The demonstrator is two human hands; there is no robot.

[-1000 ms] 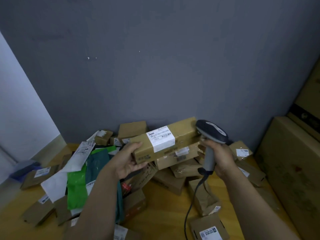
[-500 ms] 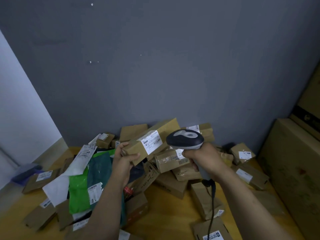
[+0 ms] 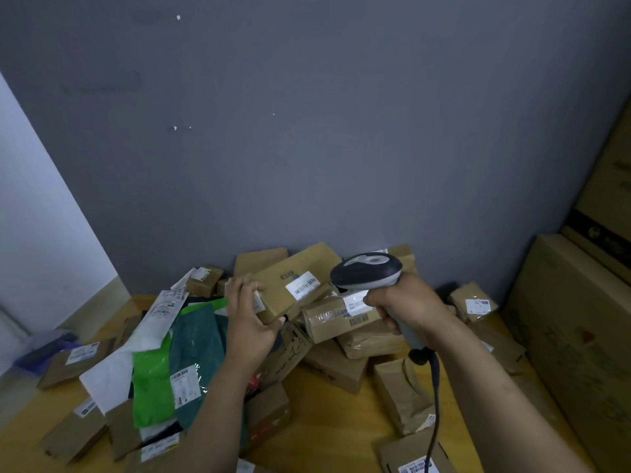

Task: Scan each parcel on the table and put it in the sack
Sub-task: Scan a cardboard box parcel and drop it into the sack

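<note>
Fingers (image 3: 244,290) of left hand (image 3: 251,324) curled round the end of one labelled parcel (image 3: 283,288), I note. Right hand (image 3: 409,303) grips scanner (image 3: 367,271), head just beside parcel

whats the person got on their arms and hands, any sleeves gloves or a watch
Nothing is worn that shows. The left forearm and right forearm are bare down to the bottom edge of the picture, with no sleeve in view. The left hand and right hand have no gloves, and no watch, band or ring is visible on the wrists or the fingers that show.
</note>
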